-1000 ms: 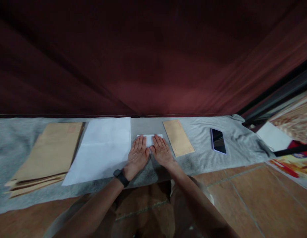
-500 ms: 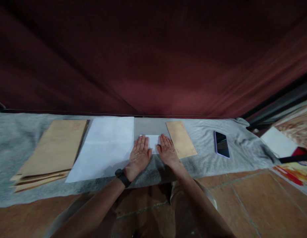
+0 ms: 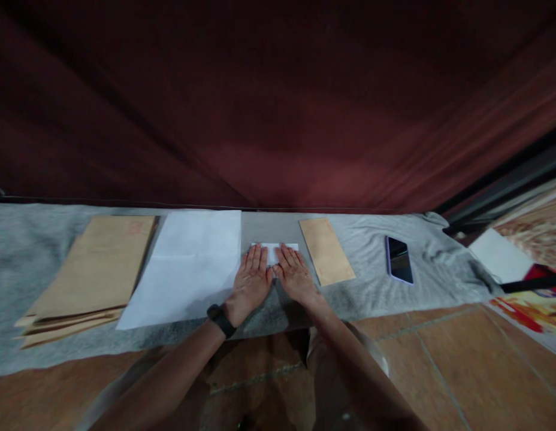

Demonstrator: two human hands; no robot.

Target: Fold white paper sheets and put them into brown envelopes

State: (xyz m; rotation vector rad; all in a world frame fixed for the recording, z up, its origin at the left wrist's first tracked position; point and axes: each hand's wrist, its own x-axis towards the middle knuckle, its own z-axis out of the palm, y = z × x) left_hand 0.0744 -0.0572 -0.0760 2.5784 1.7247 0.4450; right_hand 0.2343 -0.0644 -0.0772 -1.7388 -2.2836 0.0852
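A small folded sheet of white paper [image 3: 272,256] lies on the grey cloth in front of me, mostly covered by my hands. My left hand [image 3: 251,276] rests flat on its left part, fingers stretched forward, with a dark band on the wrist. Flat on the right part lies my right hand [image 3: 296,275], its fingers also stretched out. The two thumbs nearly meet over the paper's near side. Just right of my right hand is a brown envelope [image 3: 328,251]. Left of my left hand, larger white sheets [image 3: 188,269] lie with a crease across them.
A stack of large brown envelopes [image 3: 93,269] lies at the far left. A phone [image 3: 399,260] with a purple edge rests on the grey cloth [image 3: 444,269] at right. Behind the cloth hangs a dark red curtain [image 3: 278,120]. Tiled floor [image 3: 440,341] shows in front.
My right hand has slid left across the folded paper toward my left hand, uncovering the paper's right corner. My left hand stays in about the same place.
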